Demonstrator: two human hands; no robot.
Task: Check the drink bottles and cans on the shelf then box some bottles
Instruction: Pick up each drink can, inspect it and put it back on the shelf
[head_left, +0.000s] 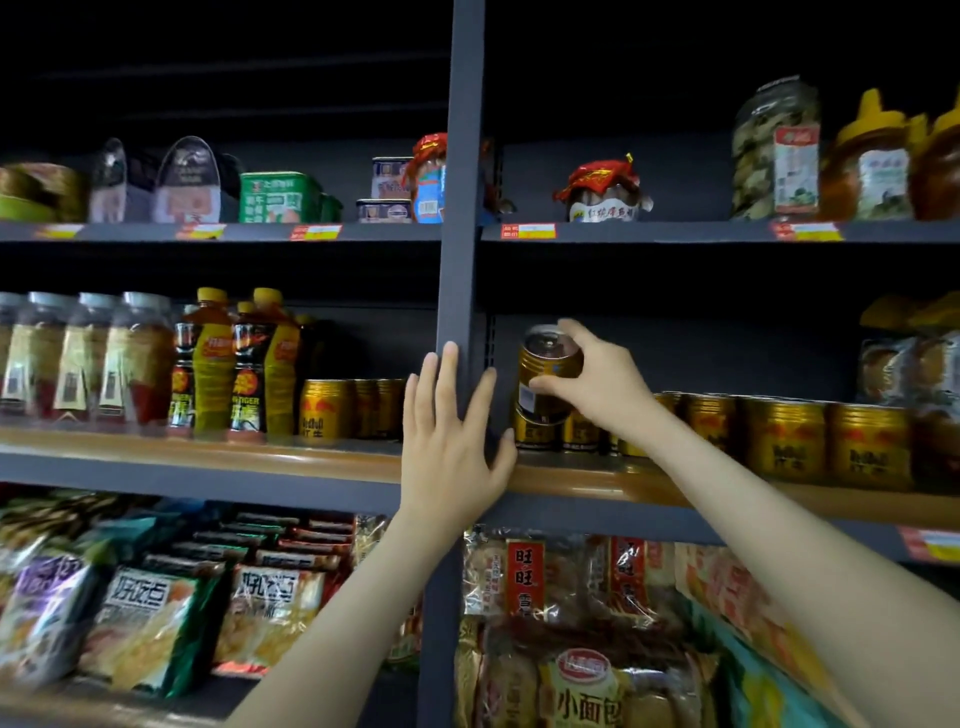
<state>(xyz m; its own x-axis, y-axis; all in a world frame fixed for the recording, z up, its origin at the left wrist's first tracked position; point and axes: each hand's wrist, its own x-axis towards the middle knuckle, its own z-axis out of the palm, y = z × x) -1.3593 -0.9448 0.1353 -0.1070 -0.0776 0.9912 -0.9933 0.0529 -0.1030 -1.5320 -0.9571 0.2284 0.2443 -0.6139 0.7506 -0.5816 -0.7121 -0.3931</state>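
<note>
Right hand (597, 387) grips the stiff, slick, likely heavy can (549, 366) by its sides above the shelf (208, 457) edge; left hand (447, 457) rests flat on the post (462, 208).

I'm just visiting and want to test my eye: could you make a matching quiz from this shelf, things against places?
Things: 1 left hand; 2 tilted gold can; 3 yellow-capped bottles; 4 squat red-topped jar.
Places: A top shelf, right of the post; B middle shelf, left of post; C flat against the post; D gripped by the right hand.
Pairs: 1-C; 2-D; 3-B; 4-A.
</note>
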